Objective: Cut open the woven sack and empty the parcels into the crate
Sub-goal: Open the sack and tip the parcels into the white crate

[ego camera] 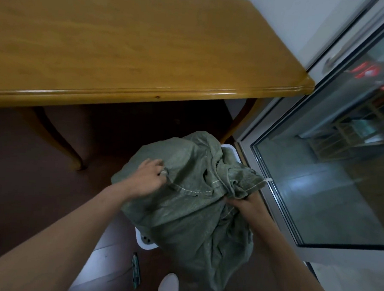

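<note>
Over the crate (145,243), sack (183,214) hem in curled fingers, left hand (148,179), right hand (247,203) (door (273,194) beside)

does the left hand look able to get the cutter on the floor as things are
Probably not yet: the left hand grips the sack. The cutter lies uncovered beside the crate, so letting go would free the way.

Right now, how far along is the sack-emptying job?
Likely done: the cutting, since the cutter lies on the floor, out of hand. In hand: the left hand and right hand both grip the green woven sack, which is slumped over the white crate. Left: no parcels are visible, so I can't tell if they are out. Then the sack must be pulled clear.
</note>
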